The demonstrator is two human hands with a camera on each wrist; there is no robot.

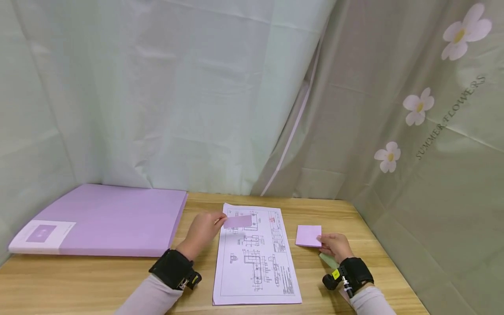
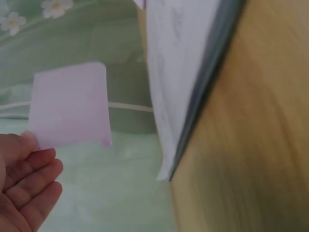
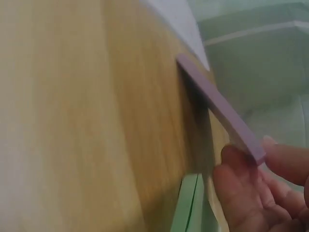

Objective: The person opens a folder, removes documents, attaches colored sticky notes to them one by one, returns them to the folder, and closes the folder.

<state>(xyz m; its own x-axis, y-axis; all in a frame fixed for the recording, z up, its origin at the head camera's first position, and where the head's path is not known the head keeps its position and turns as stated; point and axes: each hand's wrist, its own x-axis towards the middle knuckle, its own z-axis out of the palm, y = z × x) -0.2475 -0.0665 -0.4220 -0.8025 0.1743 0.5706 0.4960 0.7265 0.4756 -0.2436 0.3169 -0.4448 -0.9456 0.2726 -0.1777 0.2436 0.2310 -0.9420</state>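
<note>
My left hand [image 1: 204, 229] pinches one purple sticky note [image 1: 238, 222] at its corner, thumb against the fingers. In the head view the note overlaps the upper part of a printed technical drawing [image 1: 236, 280]; in the left wrist view the note [image 2: 70, 106] stands up above the stack of sheets [image 2: 174, 72]. To the right of the drawing, my right hand [image 1: 334, 246] grips a purple sticky note pad [image 1: 309, 236] by its near right corner. The right wrist view shows the pad's thick edge [image 3: 222, 108] between thumb and fingers. A green pad [image 3: 188, 203] lies below that hand.
A large purple folder [image 1: 114, 218] with a white label [image 1: 43, 236] lies at the left of the wooden table [image 1: 189, 302]. Pale curtains [image 1: 177, 96] hang behind the table and along its right side, the right one printed with flowers [image 1: 387, 156].
</note>
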